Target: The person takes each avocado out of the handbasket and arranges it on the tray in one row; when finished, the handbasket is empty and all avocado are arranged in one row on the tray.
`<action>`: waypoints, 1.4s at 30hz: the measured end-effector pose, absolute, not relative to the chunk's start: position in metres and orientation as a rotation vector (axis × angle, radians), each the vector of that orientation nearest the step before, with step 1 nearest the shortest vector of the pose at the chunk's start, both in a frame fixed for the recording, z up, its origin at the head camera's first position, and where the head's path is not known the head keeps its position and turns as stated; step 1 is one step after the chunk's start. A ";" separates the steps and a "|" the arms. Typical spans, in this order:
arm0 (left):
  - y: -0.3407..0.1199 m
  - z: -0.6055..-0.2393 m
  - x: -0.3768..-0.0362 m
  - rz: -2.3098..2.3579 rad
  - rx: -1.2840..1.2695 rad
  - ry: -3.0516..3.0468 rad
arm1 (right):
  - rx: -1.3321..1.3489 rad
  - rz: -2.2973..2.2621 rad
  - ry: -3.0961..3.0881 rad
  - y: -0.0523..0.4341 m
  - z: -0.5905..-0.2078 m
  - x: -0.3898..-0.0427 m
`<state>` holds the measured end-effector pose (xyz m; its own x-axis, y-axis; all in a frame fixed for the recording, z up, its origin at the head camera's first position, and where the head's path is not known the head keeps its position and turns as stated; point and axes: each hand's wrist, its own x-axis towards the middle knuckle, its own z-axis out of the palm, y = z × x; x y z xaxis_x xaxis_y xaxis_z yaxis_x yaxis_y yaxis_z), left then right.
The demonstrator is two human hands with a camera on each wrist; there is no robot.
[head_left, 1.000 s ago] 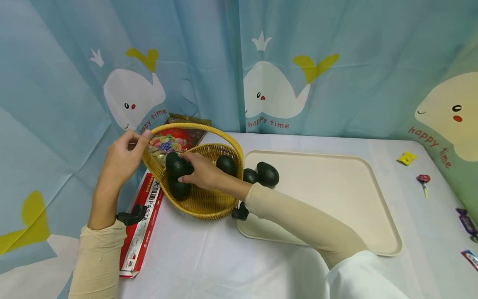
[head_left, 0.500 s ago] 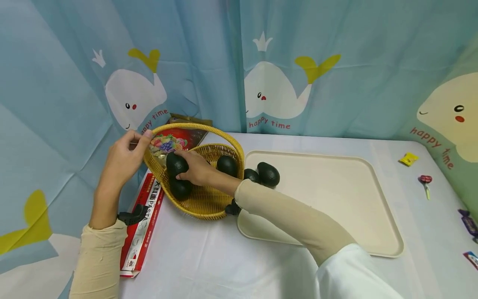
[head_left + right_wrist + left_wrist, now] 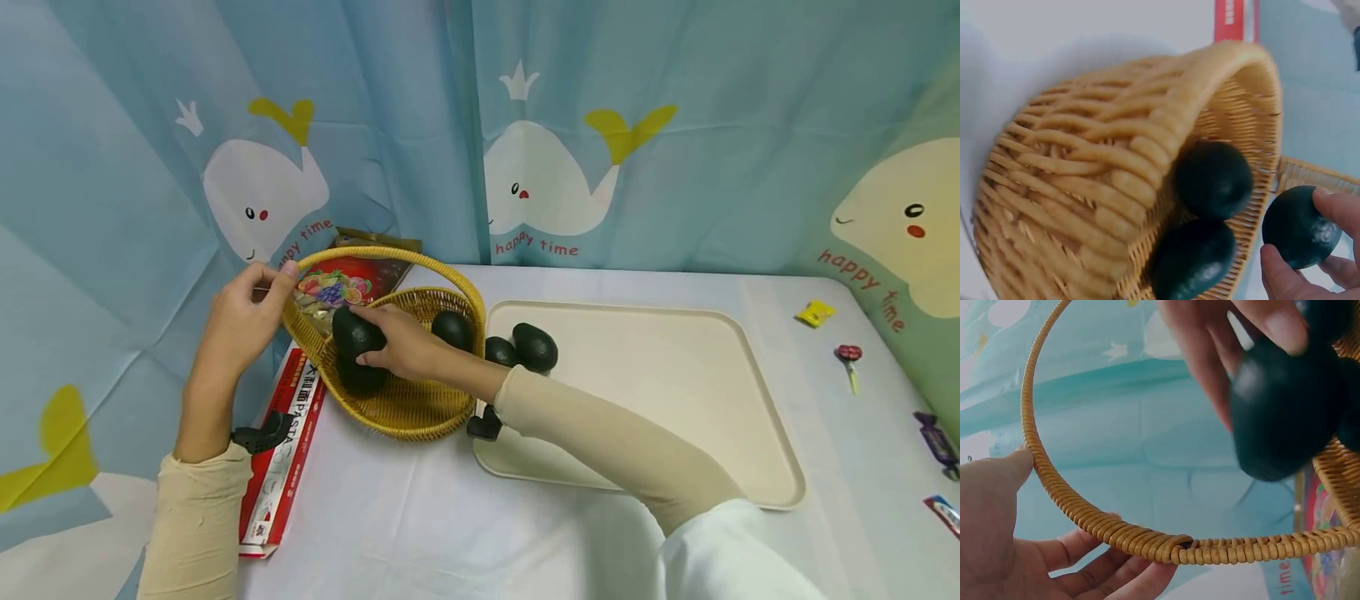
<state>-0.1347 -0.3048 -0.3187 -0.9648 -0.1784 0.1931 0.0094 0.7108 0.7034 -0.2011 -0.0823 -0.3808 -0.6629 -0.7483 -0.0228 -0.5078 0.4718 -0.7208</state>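
Note:
My left hand [image 3: 243,312] holds the handle [image 3: 1104,528] of a yellow wicker basket [image 3: 420,421], thumb on one side and fingers curled on the other. Over the basket's left part, my right hand [image 3: 401,340] grips a dark green avocado [image 3: 356,333] between thumb and fingers. Just below it, a second avocado [image 3: 362,379] lies inside the basket. Another avocado [image 3: 452,330] rests toward the right inner wall. In the right wrist view, two avocados lie side by side past the woven rim [image 3: 1154,137], and the gripped one shows apart from them.
A beige tray [image 3: 645,392] lies right of the basket, with two avocados [image 3: 535,347] at its left end. A red pasta box [image 3: 281,467] and a fruit-printed packet [image 3: 337,287] flank the basket. A yellow wrapped candy [image 3: 814,313] and a lollipop [image 3: 848,357] lie far right.
My right wrist shifts slightly left, then back right, with the avocado still in its fingers over the basket. The avocado looks slightly turned. My left hand stays on the handle.

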 end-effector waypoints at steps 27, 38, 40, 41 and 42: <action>-0.303 -0.319 -0.134 -1.082 0.141 -2.665 | -0.902 -1.398 2.188 0.126 -0.347 -0.145; -0.304 -0.319 -0.133 -1.047 0.159 -2.665 | -0.507 -1.334 2.486 0.195 -0.399 -0.163; -0.303 -0.319 -0.133 -1.046 0.156 -2.666 | -0.453 -1.328 2.506 0.200 -0.410 -0.166; -0.303 -0.319 -0.133 -1.046 0.152 -2.666 | -0.429 -1.331 2.510 0.202 -0.416 -0.168; -0.303 -0.319 -0.134 -1.046 0.149 -2.667 | -0.405 -1.333 2.511 0.203 -0.421 -0.170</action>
